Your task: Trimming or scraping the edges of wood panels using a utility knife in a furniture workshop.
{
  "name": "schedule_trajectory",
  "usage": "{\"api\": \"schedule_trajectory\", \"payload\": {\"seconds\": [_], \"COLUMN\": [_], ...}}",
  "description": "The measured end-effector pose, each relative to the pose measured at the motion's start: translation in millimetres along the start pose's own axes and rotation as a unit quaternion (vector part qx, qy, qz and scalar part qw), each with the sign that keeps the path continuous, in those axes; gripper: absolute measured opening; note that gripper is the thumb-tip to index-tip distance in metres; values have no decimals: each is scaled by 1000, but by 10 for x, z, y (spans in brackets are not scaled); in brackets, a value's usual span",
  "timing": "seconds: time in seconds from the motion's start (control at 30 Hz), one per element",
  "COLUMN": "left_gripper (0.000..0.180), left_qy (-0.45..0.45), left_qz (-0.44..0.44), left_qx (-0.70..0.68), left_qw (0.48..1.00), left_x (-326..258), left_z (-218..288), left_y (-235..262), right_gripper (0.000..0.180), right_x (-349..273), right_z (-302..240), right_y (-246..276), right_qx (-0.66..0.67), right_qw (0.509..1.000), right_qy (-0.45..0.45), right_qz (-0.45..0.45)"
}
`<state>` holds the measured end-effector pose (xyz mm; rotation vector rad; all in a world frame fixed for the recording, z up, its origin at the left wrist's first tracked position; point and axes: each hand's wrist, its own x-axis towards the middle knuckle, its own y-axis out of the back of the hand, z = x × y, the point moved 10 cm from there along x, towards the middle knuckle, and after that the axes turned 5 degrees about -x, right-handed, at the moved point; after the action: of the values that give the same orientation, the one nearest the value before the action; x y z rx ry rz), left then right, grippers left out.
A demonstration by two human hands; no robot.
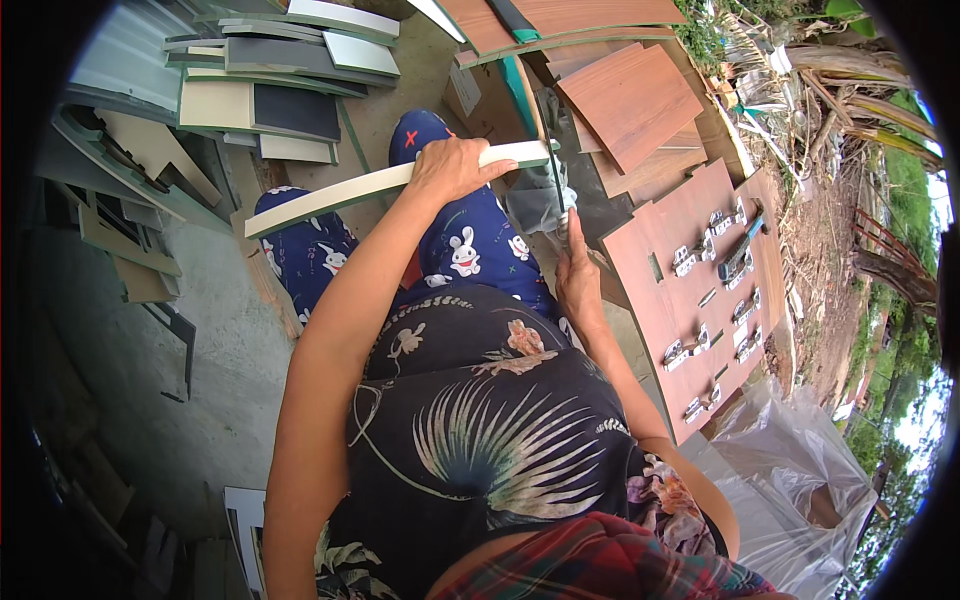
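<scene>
My left hand (pixel 450 172) is closed over a long narrow cream strip of board (pixel 335 203) with a greenish edge. The strip crosses above my knees from left to right. My right hand (pixel 578 280) grips the lower end of a long, thin dark blade (pixel 549 125), seen almost edge-on; its exact kind is unclear. The blade points away from me and meets or passes the strip's right end. I cannot tell whether they touch. Patterned blue trousers (pixel 470 245) show below the strip.
Cut board offcuts (pixel 290 105) are piled at the far left. Right of me, a brown wood panel (pixel 690 300) carries several metal hinges (pixel 685 350) and a hammer (pixel 741 245). Brown boards (pixel 635 105) lie beyond it, with clear plastic sheeting (pixel 790 470) nearer me.
</scene>
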<state>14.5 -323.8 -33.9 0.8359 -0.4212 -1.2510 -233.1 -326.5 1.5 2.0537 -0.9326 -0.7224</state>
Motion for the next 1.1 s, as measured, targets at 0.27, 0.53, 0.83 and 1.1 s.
{"api": "schedule_trajectory", "payload": {"seconds": [0.27, 0.53, 0.83, 1.1], "left_gripper": [73, 71, 73, 73], "left_qy": [3, -9, 2, 3], "left_qz": [-11, -24, -22, -30], "left_qx": [-9, -26, -19, -20], "left_qw": [1000, 999, 1000, 999], "left_x": [-8, 49, 44, 60], "left_z": [-30, 17, -72, -44], "left_y": [-38, -18, -48, -44], "right_gripper": [69, 71, 69, 76], "right_x": [572, -13, 418, -58], "right_z": [-278, 110, -195, -57], "right_y": [-18, -94, -40, -71], "right_qx": [-17, 14, 16, -20], "right_qw": [998, 997, 998, 1000], "right_qy": [-33, -64, -36, 16], "right_qz": [-43, -45, -41, -17]}}
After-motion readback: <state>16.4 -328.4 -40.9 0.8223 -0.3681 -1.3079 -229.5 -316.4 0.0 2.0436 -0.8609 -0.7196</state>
